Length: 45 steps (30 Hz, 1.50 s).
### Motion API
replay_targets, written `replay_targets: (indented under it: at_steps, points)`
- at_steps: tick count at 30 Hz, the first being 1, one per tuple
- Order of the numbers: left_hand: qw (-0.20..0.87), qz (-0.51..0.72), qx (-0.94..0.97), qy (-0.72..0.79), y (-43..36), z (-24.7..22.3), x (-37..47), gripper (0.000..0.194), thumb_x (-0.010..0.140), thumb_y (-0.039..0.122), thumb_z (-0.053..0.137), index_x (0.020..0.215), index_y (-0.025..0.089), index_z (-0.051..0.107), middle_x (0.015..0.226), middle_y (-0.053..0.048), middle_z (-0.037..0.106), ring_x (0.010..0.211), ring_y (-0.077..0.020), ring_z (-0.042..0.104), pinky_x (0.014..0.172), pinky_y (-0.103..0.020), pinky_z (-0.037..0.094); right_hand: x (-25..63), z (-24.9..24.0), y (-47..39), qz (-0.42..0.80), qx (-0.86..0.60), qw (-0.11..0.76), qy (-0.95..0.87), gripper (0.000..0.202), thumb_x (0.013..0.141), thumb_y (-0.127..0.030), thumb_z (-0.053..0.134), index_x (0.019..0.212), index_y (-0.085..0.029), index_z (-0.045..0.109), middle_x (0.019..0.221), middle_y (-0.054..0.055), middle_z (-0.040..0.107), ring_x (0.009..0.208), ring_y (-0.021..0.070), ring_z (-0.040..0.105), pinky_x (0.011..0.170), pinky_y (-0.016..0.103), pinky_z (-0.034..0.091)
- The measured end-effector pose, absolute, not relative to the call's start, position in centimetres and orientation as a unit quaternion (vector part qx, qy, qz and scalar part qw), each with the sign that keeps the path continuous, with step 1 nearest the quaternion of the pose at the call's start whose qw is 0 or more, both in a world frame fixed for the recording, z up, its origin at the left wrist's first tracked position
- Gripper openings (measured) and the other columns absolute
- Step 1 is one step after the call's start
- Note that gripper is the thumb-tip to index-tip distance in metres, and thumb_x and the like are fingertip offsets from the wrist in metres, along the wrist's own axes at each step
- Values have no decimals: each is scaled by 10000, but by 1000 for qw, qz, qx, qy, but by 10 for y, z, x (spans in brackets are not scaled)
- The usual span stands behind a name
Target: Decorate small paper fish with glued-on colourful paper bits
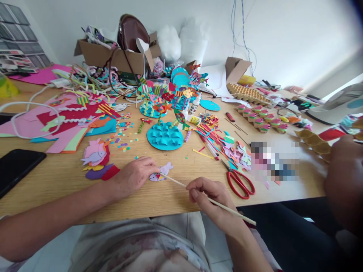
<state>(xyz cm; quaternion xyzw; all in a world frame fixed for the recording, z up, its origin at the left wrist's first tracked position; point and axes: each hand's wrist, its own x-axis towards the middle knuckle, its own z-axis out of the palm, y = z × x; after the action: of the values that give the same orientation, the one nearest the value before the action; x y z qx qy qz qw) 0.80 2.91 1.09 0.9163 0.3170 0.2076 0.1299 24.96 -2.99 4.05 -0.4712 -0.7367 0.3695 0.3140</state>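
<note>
A small lilac paper fish (165, 170) lies on the table before me, decorated with small coloured pieces near its head. The fingers of my left hand (141, 173) are drawn together and hold the fish at its upper left edge. My right hand (211, 194) grips a thin wooden stick (232, 212) like a pencil. The stick's far tip touches the fish or hovers just over it; I cannot tell which. Red-handled scissors (240, 184) lie to the right of my right hand. Beyond the fish stands a blue scalloped paper disc (165, 136) with paper fish standing on it.
Cut paper fish (96, 155) are piled at the left, near a black phone (21, 166). Paper strips (208, 138), scraps (239, 155) and glue bottles (194, 105) lie beyond my hands. At the right edge, another person's hand (344, 170) is near folded egg-carton-like strips (313, 143).
</note>
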Motion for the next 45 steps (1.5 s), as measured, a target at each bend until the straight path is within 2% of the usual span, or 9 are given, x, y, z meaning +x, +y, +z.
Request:
replay_targets:
  at_steps: [8, 16, 45]
  points:
    - [131, 206, 916, 318, 30, 9, 8, 342, 834, 35, 322, 974, 159, 607, 919, -61, 600, 859, -163, 552, 750, -278, 458, 250, 37, -29, 367, -470, 310, -741, 131, 800, -170, 447, 766, -176, 574, 576, -32, 524, 514, 85, 469, 485, 198, 340]
    - [138, 194, 911, 337, 26, 13, 7, 194, 873, 111, 386, 932, 146, 567, 905, -50, 614, 881, -170, 546, 785, -298, 448, 248, 37, -32, 359, -469, 305, -747, 123, 818, -182, 450, 792, -180, 571, 578, -35, 535, 519, 87, 489, 512, 204, 353]
    - [139, 169, 911, 351, 24, 12, 8, 197, 837, 78, 438, 955, 140, 584, 945, -61, 576, 901, -184, 525, 798, -317, 441, 245, 37, -34, 339, -482, 309, -747, 124, 814, -174, 457, 784, -180, 577, 576, -36, 567, 499, 79, 486, 489, 197, 336]
